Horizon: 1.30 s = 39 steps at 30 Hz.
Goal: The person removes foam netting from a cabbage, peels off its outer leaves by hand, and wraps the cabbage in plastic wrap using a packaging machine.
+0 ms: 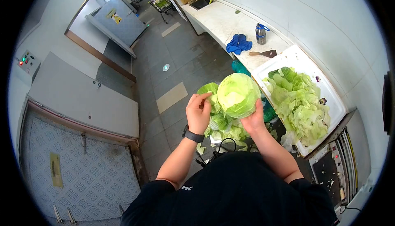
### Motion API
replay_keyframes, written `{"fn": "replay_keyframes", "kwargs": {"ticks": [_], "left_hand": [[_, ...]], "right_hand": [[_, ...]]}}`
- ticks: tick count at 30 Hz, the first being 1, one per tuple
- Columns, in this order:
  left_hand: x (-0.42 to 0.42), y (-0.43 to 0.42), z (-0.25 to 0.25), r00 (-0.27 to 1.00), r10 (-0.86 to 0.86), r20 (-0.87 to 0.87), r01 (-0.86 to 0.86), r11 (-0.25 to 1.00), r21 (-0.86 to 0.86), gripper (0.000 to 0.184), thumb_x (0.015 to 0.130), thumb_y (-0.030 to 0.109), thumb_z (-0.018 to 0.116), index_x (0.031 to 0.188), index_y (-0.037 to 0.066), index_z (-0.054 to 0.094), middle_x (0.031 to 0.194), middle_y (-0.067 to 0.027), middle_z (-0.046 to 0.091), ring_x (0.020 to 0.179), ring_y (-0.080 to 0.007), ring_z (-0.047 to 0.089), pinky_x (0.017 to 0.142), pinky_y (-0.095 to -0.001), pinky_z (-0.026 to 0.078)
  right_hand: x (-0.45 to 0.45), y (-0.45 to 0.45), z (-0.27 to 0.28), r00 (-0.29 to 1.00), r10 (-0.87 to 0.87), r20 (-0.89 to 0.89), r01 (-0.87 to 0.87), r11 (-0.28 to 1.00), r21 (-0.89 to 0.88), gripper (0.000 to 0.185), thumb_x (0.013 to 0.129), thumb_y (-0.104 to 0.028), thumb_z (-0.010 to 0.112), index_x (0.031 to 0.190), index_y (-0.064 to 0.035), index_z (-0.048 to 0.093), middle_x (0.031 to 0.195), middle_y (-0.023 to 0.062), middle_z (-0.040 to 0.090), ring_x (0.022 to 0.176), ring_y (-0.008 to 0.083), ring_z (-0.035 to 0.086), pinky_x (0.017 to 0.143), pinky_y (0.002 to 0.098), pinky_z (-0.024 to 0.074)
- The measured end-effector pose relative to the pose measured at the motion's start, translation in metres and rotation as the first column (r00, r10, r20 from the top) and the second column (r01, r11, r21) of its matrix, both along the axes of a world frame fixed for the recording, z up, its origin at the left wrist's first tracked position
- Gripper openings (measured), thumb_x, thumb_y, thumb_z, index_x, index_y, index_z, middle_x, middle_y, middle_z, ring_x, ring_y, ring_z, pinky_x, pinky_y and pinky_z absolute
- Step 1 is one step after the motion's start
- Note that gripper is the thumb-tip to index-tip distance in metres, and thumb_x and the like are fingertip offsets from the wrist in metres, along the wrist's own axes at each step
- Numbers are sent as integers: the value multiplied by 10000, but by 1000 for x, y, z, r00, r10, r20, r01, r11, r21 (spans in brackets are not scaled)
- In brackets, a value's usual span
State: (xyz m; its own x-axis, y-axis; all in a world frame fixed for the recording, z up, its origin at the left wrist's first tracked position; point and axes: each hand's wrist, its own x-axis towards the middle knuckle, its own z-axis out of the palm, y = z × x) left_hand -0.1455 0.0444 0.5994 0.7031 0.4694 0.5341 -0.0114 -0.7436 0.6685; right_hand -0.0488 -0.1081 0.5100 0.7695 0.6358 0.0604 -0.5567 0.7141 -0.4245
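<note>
A round pale green cabbage (238,95) is held up in front of my body. My right hand (254,117) grips it from its lower right side, thumb on the surface. My left hand (198,113), with a dark watch on the wrist, is beside the cabbage on the left, its fingers pinched at a green leaf (214,96). Whether that leaf is still joined to the cabbage cannot be made out. Below the hands are more cabbages and loose leaves (233,131), partly hidden by the held cabbage. A heap of loose leaves (298,106) lies in the white tray (338,110) to the right.
Along the right wall, a white counter (222,20) bears a blue cloth (239,44), a bottle (261,34) and a wooden-handled scraper (263,53). A machine with a dark screen (329,170) is at lower right. Grey doors stand at left; a cart (161,4) is farther back.
</note>
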Motion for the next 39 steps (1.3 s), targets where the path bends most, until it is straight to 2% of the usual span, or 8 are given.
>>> {"fn": "replay_keyframes", "kwargs": {"ticks": [4,8,11,17,25,28,33,39], "left_hand": [[2,15,-25,1000,6,-1,-6,936,-352,188,865,-27,600,1007,-1,720,787,-58,568,652,-117,531,611,-245,435],[5,18,-39,1000,-11,-23,1,916,-402,170,852,-13,616,987,-13,718,801,-74,610,663,-127,567,619,-250,455],[9,24,-54,985,65,-160,-81,992,-94,145,822,-2,641,942,-5,721,820,-127,650,696,-204,633,650,-310,503],[15,74,-113,913,-8,-407,60,991,116,182,883,94,651,1030,3,706,1076,-166,656,929,-298,649,809,-359,535],[12,17,61,839,-542,51,542,823,-168,355,878,157,681,1196,22,597,1205,-131,612,1114,-303,602,949,-373,486],[12,25,78,847,-486,-215,516,849,111,443,883,211,705,1267,32,578,1272,-110,569,1200,-250,561,971,-393,487],[12,22,102,828,-504,-244,518,855,-12,452,831,133,704,1255,37,584,1317,-132,563,1254,-288,541,992,-401,483],[13,24,103,769,-584,-259,632,754,179,452,723,62,635,1174,36,606,1277,-166,591,1195,-342,578,1001,-419,481]], "right_hand": [[2,1,5,998,-24,-57,26,999,35,826,919,-677,495,1530,-149,323,1553,59,385,1413,264,384,1162,474,319],[6,1,7,1000,-22,-4,22,1000,-3,834,915,-695,473,1536,-161,317,1555,49,380,1418,267,378,1162,477,318],[7,6,15,999,-33,-39,35,997,74,845,908,-711,469,1541,-174,312,1555,43,377,1421,274,374,1163,480,314],[12,4,32,999,-22,-35,25,995,94,860,893,-751,434,1539,-196,320,1561,41,365,1422,276,370,1161,498,312],[4,2,35,998,70,-9,-68,993,92,927,867,-789,425,1551,-178,294,1569,73,354,1436,288,353,1171,505,298],[1,5,34,996,84,5,-84,992,99,922,877,-786,404,1553,-170,286,1572,83,349,1440,295,349,1173,512,293],[-1,2,42,990,139,-5,-138,983,124,906,896,-782,356,1554,-164,279,1572,93,347,1439,300,355,1170,512,305],[3,4,34,979,206,0,-204,969,143,909,903,-781,336,1552,-146,284,1567,107,355,1430,308,372,1166,527,312]]}}
